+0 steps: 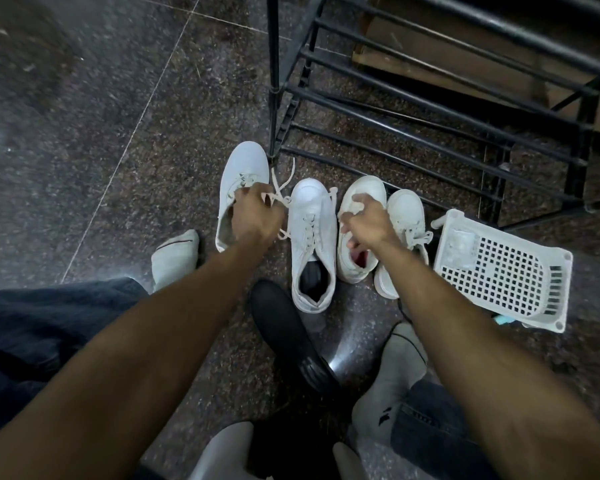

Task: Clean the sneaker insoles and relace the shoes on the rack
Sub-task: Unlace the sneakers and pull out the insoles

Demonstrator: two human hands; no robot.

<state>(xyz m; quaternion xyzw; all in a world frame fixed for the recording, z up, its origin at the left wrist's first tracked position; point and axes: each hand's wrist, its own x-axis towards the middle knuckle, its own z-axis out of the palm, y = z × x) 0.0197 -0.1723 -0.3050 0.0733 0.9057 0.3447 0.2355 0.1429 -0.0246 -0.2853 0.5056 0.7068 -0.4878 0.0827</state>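
Several white sneakers stand in a row on the dark stone floor in front of a black shoe rack [430, 109]. My left hand [255, 216] grips the tongue and laces of the leftmost sneaker [245, 168], and loose lace ends [281, 188] trail toward the rack's leg. Beside it stands a laced sneaker [312, 237] with a dark insole inside. My right hand [366, 220] grips the upper of the third sneaker [362, 192], whose lining shows red. A fourth sneaker [404, 216] lies partly under my right forearm. A black insole [284, 327] lies on the floor between my arms.
A white perforated plastic basket [503, 271] lies on its side right of the shoes. My socked feet [175, 258] [392, 379] rest on the floor at either side. Pale objects [222, 452] sit at the bottom edge.
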